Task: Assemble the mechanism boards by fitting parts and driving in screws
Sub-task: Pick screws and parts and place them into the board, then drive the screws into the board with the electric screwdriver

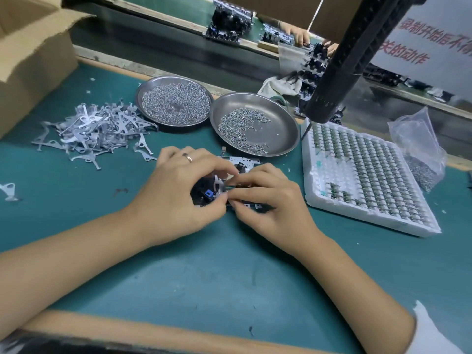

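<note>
Your left hand (176,190) and right hand (268,198) meet over the mechanism board (224,185), which lies on the green mat (229,277) just before the two screw dishes (255,123). Both hands' fingers curl and pinch small parts on it.

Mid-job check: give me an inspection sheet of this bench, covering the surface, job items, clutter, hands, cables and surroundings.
Surface: green mat, a few white scraps and dark marks.
Job's things: mechanism board under both hands; pile of metal levers; full screw dish; part-filled screw dish; foam tray of small parts, partly emptied.
Clutter: stray lever at the mat's left edge; plastic bag; cardboard box.
Hands: left hand and right hand both pinch at the board.
Cables: nothing seen.
Surroundings: hanging black screwdriver; another worker's hand across the conveyor.
</note>
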